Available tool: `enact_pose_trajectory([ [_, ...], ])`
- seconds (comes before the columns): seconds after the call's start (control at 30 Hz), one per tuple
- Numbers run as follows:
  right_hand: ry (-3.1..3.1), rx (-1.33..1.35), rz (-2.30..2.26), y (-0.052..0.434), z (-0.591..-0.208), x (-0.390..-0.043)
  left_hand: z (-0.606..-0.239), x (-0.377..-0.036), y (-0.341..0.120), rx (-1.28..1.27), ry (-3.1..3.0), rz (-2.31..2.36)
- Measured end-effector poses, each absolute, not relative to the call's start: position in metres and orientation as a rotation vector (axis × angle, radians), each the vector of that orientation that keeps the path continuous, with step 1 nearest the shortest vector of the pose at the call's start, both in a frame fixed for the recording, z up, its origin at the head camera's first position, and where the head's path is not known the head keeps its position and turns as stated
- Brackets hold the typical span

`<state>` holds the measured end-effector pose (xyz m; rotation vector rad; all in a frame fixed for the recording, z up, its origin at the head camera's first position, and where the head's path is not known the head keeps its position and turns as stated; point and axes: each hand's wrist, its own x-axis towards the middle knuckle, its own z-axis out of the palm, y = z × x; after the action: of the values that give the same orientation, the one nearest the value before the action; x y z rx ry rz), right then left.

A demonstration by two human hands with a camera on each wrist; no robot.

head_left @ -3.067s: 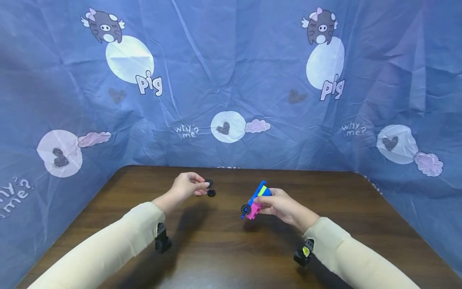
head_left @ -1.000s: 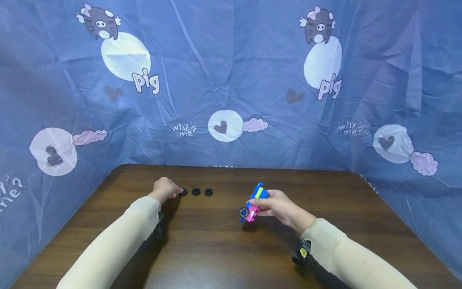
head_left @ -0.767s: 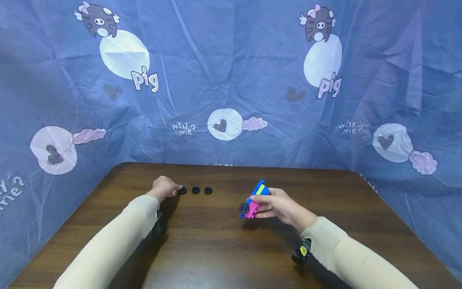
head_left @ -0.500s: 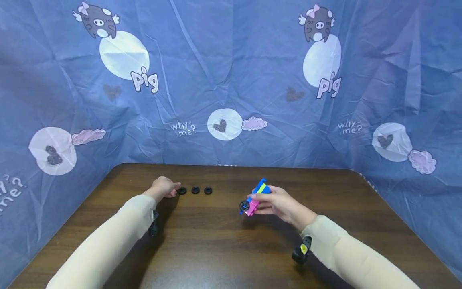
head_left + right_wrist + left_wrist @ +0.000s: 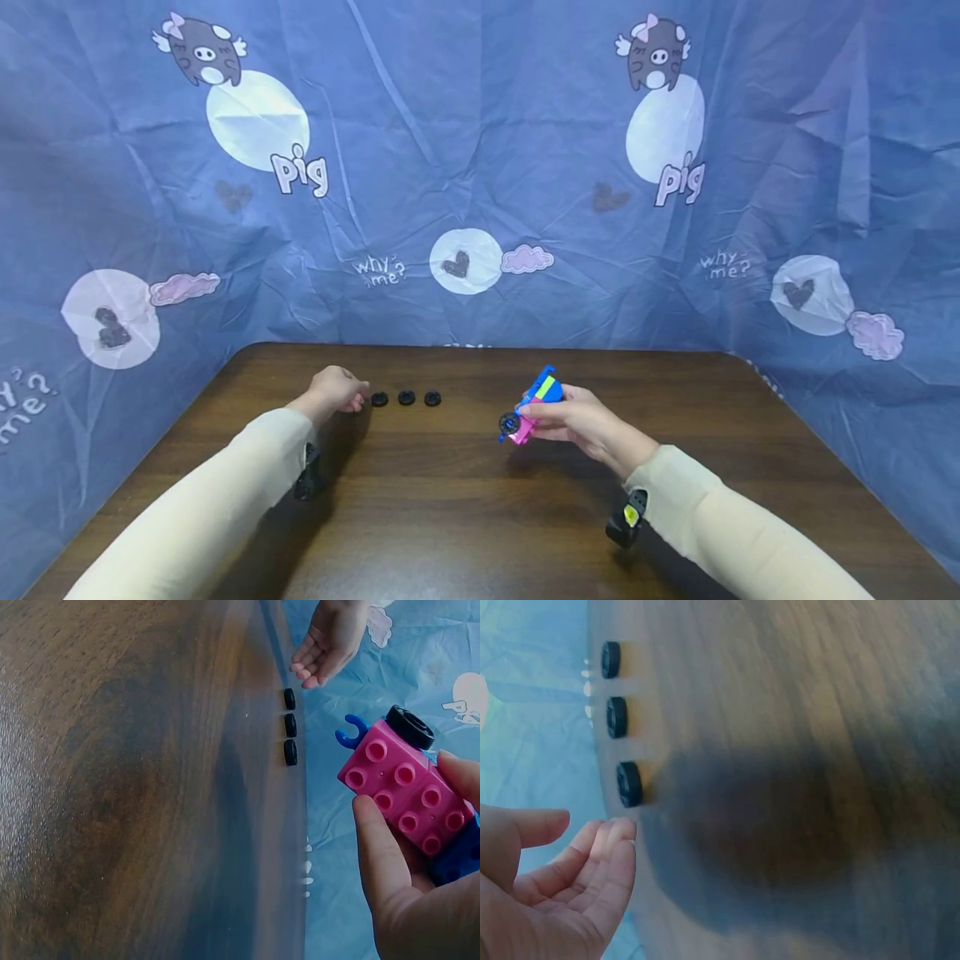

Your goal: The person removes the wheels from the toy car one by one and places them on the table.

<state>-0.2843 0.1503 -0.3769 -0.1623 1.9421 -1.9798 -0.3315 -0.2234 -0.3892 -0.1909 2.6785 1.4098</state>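
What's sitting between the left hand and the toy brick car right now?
Three black wheels lie in a row on the table, between the left hand and the toy brick car held by the right hand; the head view shows it.

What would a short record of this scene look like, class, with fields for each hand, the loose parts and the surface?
left hand: empty, fingers relaxed, beside the nearest wheel, not touching
right hand: grips the toy block car above the table
wheels: three black ones, in a row, flat on the table
table: dark wood
backdrop: blue printed cloth
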Motion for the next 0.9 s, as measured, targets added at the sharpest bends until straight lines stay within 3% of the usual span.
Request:
enact_pose_trajectory([
  [0.43,1.948,-0.154,-1.993,0.151,-0.373,-0.283,-0.367,-0.312,-0.19,0.023,2.728,1.423],
  [0.9,2.006,-0.179,-2.033,0.14,-0.372,-0.28,-0.351,-0.274,-0.119,0.534,2.455,1.463],
])
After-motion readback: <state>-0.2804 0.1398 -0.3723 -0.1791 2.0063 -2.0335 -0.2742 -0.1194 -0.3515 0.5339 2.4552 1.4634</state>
